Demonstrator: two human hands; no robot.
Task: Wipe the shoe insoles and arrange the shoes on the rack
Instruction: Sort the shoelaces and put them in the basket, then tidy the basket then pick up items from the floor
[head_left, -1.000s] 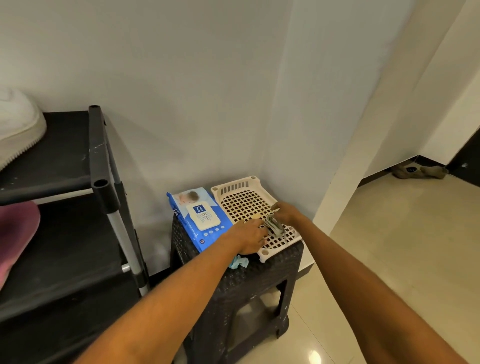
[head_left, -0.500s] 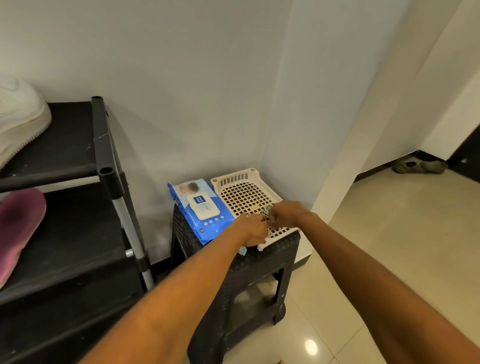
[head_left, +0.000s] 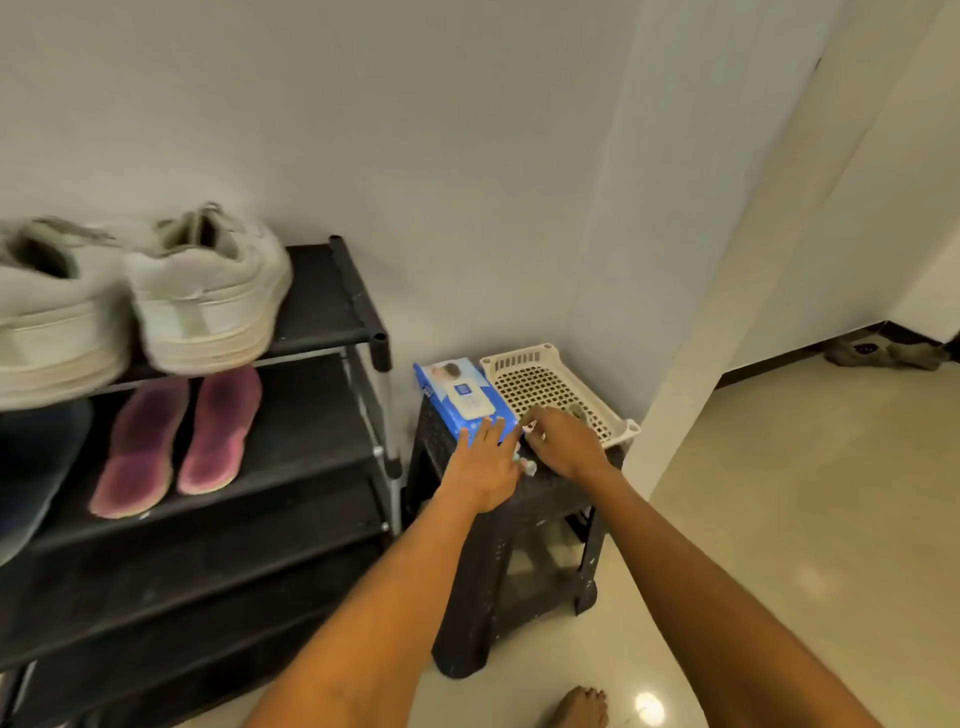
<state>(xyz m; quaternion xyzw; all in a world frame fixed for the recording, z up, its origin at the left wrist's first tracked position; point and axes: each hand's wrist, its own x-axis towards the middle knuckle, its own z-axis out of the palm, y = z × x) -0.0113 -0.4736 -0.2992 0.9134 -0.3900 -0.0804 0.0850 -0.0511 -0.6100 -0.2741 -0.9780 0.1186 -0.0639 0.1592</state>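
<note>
Two white sneakers (head_left: 208, 301) stand on the top shelf of the black rack (head_left: 322, 306). A pair of pink insoles (head_left: 221, 431) lies on the shelf below. On the black stool (head_left: 498, 545) lie a blue wipes pack (head_left: 457, 389) and a cream basket (head_left: 519, 356). My left hand (head_left: 483, 462) rests with straight fingers on the pack's near end. Beside it, my right hand (head_left: 561, 441) hovers at the basket's near corner, fingers loosely bent, with nothing visibly in it. A crumpled grey wipe (head_left: 576, 410) lies in the basket behind that hand.
A small light-blue scrap (head_left: 529, 467) lies on the stool between my hands. A dark blue thing (head_left: 36, 467) sits at the rack's left edge. White walls form a corner behind the stool. My bare foot (head_left: 579, 706) stands on the glossy floor; shoes (head_left: 883, 353) lie by the far doorway.
The view swung left and back, showing the sneakers and insoles. My right hand let go of the grey wipe in the basket and moved left. My left hand's fingers straightened onto the pack.
</note>
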